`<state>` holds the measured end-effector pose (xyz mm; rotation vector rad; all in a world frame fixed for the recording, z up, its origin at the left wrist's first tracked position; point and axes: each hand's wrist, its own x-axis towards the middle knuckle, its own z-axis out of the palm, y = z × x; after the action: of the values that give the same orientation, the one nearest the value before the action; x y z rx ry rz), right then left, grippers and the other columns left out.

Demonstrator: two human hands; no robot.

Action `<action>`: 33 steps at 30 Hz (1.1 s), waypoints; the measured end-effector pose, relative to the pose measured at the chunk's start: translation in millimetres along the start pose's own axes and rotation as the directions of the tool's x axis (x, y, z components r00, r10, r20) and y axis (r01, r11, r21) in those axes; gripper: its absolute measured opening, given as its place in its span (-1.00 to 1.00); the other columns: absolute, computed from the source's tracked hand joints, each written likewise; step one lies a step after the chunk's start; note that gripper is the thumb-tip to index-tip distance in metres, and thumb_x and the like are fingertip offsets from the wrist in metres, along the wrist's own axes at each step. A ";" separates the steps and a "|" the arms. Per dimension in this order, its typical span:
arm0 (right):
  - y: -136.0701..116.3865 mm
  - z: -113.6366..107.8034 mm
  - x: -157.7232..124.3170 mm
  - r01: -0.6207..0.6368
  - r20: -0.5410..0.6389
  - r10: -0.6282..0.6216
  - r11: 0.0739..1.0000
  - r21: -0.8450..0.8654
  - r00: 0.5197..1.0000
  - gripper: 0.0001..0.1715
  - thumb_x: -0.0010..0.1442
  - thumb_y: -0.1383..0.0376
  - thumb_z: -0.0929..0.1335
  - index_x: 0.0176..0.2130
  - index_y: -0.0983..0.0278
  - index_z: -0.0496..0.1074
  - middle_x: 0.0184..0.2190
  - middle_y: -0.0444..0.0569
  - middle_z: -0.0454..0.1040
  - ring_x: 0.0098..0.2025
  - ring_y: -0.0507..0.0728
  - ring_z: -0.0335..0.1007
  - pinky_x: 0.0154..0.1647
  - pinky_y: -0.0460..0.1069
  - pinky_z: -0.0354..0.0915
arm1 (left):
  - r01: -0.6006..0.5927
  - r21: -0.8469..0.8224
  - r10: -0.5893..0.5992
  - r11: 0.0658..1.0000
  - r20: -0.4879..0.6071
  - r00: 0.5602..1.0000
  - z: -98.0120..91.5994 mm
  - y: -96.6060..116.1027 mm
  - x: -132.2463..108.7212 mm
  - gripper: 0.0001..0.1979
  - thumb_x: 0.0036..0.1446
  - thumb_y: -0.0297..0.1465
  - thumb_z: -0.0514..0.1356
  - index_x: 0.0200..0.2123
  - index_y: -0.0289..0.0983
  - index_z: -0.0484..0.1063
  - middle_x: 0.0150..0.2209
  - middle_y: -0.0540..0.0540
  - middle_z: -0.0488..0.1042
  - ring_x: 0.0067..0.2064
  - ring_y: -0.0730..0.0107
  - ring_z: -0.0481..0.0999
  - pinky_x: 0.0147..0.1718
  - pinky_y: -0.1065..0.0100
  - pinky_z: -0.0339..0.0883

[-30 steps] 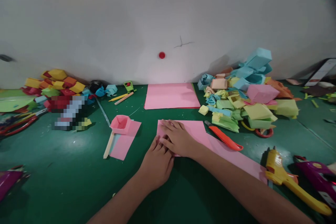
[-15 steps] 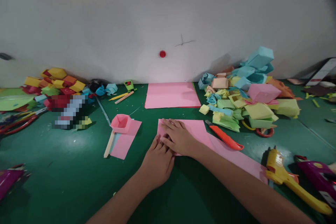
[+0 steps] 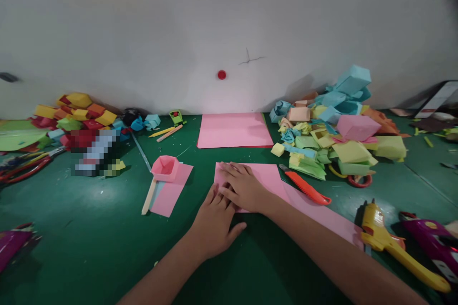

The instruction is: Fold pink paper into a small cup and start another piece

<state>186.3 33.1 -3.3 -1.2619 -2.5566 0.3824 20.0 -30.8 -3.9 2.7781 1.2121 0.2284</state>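
Observation:
A pink sheet of paper (image 3: 265, 176) lies on the green table in front of me. My right hand (image 3: 243, 186) rests flat across its left part, fingers stretched to the left. Against it, my left hand (image 3: 216, 221) lies at the sheet's lower left corner, its fingertips meeting my right fingers and its thumb spread out over the table. Just right of the sheet is an orange box cutter (image 3: 308, 188). A longer pink strip (image 3: 322, 217) runs from under the sheet toward the lower right, partly beneath my right forearm.
Left of my hands stand a small pink paper box (image 3: 165, 168) and a wooden stick (image 3: 149, 198). A pink paper stack (image 3: 234, 131) lies by the white board. Folded paper pieces (image 3: 332, 138) are heaped at right, near a yellow glue gun (image 3: 386, 233). Scissors (image 3: 32, 164) lie far left.
My left thumb has swung away from the paper's lower edge and now sticks out over the table. My right hand stays in place on the sheet.

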 end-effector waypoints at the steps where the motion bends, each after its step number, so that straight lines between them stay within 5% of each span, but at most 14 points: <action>1: -0.2 -0.1 -0.3 0.000 -0.001 0.000 1.000 -0.001 1.000 -0.30 0.42 0.06 0.16 0.41 0.30 0.09 0.45 0.03 0.04 0.42 0.27 -0.06 0.39 0.20 -0.09 | -0.001 -0.004 0.001 1.000 0.002 1.000 0.6 -0.1 -0.4 -0.36 0.36 0.02 -0.03 0.28 -0.27 0.31 0.26 -0.23 0.38 0.37 -0.03 0.19 0.40 -0.12 -0.21; 12: -16.2 -6.8 -6.0 -0.005 0.004 0.005 1.000 -0.005 1.000 -0.26 0.43 0.06 0.14 0.42 0.39 0.04 0.46 0.13 -0.03 0.46 0.30 -0.17 0.43 0.24 -0.17 | -0.030 0.012 0.030 0.999 0.032 0.999 -1.3 -0.6 -0.6 -0.19 0.25 0.17 -0.01 0.31 -0.29 0.29 0.31 -0.30 0.30 0.39 -0.16 0.12 0.37 -0.16 -0.24; 19: -55.4 -5.5 -46.9 0.043 0.118 -0.067 0.981 0.191 0.991 -0.04 0.39 -0.14 0.12 0.48 0.30 -0.27 0.50 0.05 -0.34 0.50 0.33 -0.45 0.47 0.30 -0.30 | -0.054 0.074 0.052 0.996 0.022 0.998 5.9 1.9 -0.8 -0.28 0.22 -0.14 0.13 0.41 -0.17 0.10 0.38 -0.20 0.20 0.42 -0.17 0.03 0.38 -0.16 -0.36; 23: -43.7 -3.9 -65.8 -0.049 0.144 0.016 0.973 0.225 0.989 -0.02 0.41 -0.09 0.15 0.47 0.39 -0.34 0.50 0.13 -0.38 0.51 0.27 -0.54 0.48 0.27 -0.27 | -0.045 0.015 0.043 0.999 0.113 0.993 0.6 1.5 0.5 -0.16 0.21 -0.03 0.11 0.44 -0.25 -0.01 0.42 -0.30 0.09 0.43 -0.18 0.00 0.37 -0.19 -0.29; 26: -30.5 -4.0 -81.2 -0.075 0.145 0.045 0.976 0.207 0.988 -0.04 0.43 -0.07 0.11 0.47 0.40 -0.38 0.50 0.14 -0.36 0.51 0.24 -0.53 0.48 0.25 -0.22 | -0.016 -0.018 0.017 1.000 0.082 0.997 -3.5 1.2 0.2 -0.11 0.20 0.02 0.12 0.44 -0.31 -0.04 0.44 -0.29 0.02 0.45 -0.10 -0.07 0.39 -0.12 -0.28; 33: -22.0 0.8 -136.5 -0.086 0.080 0.092 0.994 -0.071 0.993 -0.12 0.43 -0.02 0.15 0.47 0.31 -0.28 0.47 0.14 -0.18 0.49 0.31 -0.29 0.43 0.31 0.00 | 0.000 -0.017 0.000 1.000 0.019 1.000 -3.5 0.6 -1.1 -0.14 0.22 0.15 0.06 0.40 -0.27 0.07 0.44 -0.28 0.01 0.45 -0.08 -0.05 0.36 -0.12 -0.16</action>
<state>250.0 -89.2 -12.5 -1.4168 -2.6085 0.3763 19.0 -31.9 -0.4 2.7597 1.2001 0.2101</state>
